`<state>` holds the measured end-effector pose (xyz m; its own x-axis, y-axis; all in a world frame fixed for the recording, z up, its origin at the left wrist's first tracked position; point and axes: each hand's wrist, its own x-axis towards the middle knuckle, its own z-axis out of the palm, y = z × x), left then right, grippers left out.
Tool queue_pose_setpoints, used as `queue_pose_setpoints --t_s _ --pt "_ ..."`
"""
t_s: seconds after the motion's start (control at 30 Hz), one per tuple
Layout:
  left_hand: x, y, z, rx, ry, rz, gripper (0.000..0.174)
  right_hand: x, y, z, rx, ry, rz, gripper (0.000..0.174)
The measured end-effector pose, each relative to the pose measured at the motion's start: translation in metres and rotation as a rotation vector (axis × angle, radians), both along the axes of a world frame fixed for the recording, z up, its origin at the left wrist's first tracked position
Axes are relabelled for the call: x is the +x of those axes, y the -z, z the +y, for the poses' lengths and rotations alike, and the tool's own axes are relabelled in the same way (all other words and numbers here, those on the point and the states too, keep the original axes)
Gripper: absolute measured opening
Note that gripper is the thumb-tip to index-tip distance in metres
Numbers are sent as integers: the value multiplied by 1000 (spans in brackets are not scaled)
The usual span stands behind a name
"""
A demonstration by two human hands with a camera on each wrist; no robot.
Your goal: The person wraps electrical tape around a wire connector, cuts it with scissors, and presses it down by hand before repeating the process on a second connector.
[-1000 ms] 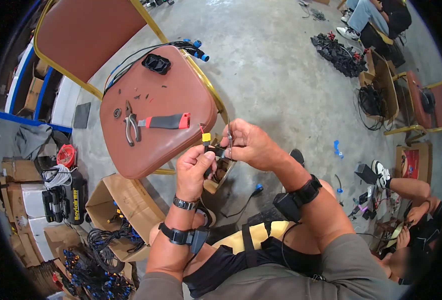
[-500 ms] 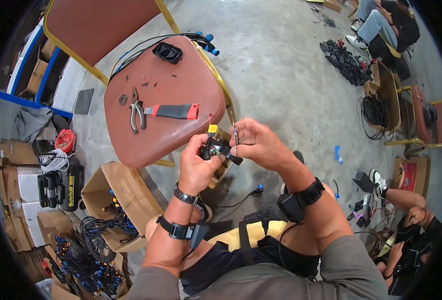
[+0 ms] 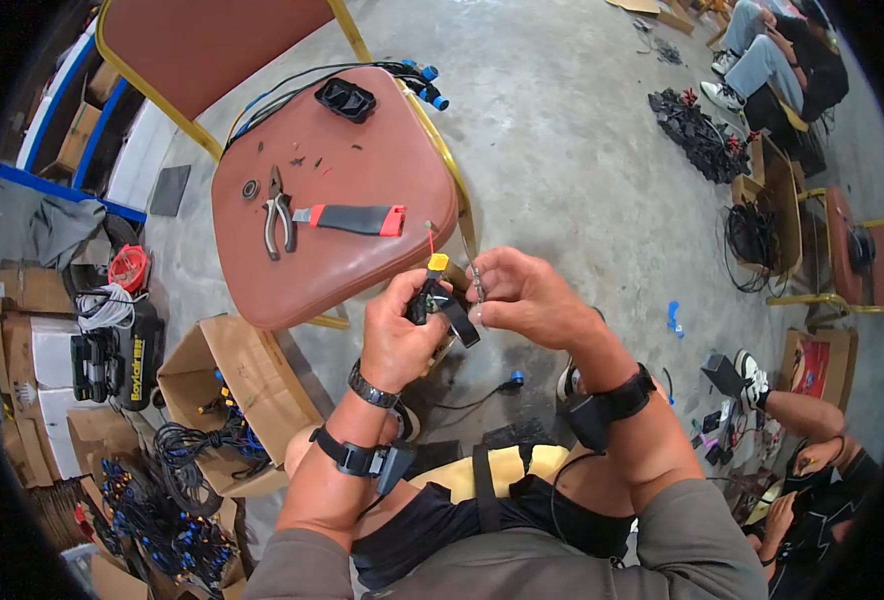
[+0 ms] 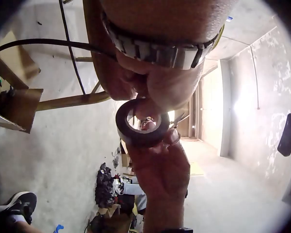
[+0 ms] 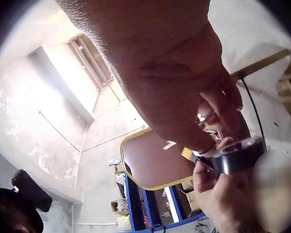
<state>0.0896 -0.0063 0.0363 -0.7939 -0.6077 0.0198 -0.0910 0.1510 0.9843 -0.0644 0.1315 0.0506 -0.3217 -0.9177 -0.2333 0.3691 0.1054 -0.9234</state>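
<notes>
In the head view my left hand (image 3: 398,335) grips a black cable end with a yellow connector (image 3: 437,262) on top and a thin red wire above it. A roll of black tape (image 3: 459,320) hangs at that hand's fingers; the left wrist view shows the black tape ring (image 4: 141,123) between both hands. My right hand (image 3: 534,300) pinches a thin metal tool (image 3: 476,280) upright, just right of the tape. In the right wrist view the tape roll (image 5: 238,156) is beside the fingers of the left hand (image 5: 224,196).
A chair seat (image 3: 312,270) ahead holds pliers (image 3: 279,215), a red and black knife (image 3: 357,219), a black part (image 3: 345,99) and scraps. A cardboard box (image 3: 252,375) with cables stands at the left. Two other people sit at the right.
The left hand's grip has shifted, and the tape roll now shows beside the yellow connector. The right hand has moved slightly right with the thin tool. The head view has shifted a little.
</notes>
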Motion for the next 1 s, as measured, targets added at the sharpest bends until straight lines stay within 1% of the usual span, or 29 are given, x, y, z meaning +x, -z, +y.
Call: queue_pose_setpoints --t_s 0.07,0.1,0.17,0.2,0.27,0.33,0.4,0.43,0.5,0.53,0.6,0.63,0.7,0.83,0.9,1.0 --pt "3 -1 0 -84 56 -111 40 -13 -6 7 109 -61 347 42" --pt "4 0 1 -77 56 -112 40 -18 -10 12 116 -63 345 42" --pt "5 2 2 -145 87 -115 41 -30 -23 22 208 -122 550 44" --pt "6 3 3 -134 84 -112 41 -35 -30 26 218 -128 553 44" --pt "8 4 2 -239 121 -86 43 -41 -43 28 385 -228 686 48" --pt "7 4 2 -252 120 -68 43 -42 -48 23 423 -253 726 47" --pt "6 2 4 -266 125 -49 43 -42 -51 15 433 -454 903 48" --pt "4 -2 5 -275 130 -35 43 -45 -52 12 440 -449 903 48" --pt "5 -4 7 -279 141 -17 43 -50 -55 7 405 -541 958 49" --pt "5 -3 8 -299 147 -15 43 -51 -58 4 411 -533 960 49" --pt "4 -4 10 -319 154 -5 43 -53 -65 -5 375 -674 1004 50" --pt "5 -6 10 -301 156 -12 43 -54 -67 -9 379 -670 1008 50" --pt "6 -7 11 -283 162 -20 42 -55 -68 -15 428 -742 996 48" --pt "5 -7 11 -316 169 14 43 -58 -70 -25 391 -794 1029 48" --pt "7 -6 12 -326 185 17 44 -53 -73 -29 445 -894 1042 46" --pt "6 -8 12 -318 215 -32 44 -51 -75 -34 447 -932 1054 44"
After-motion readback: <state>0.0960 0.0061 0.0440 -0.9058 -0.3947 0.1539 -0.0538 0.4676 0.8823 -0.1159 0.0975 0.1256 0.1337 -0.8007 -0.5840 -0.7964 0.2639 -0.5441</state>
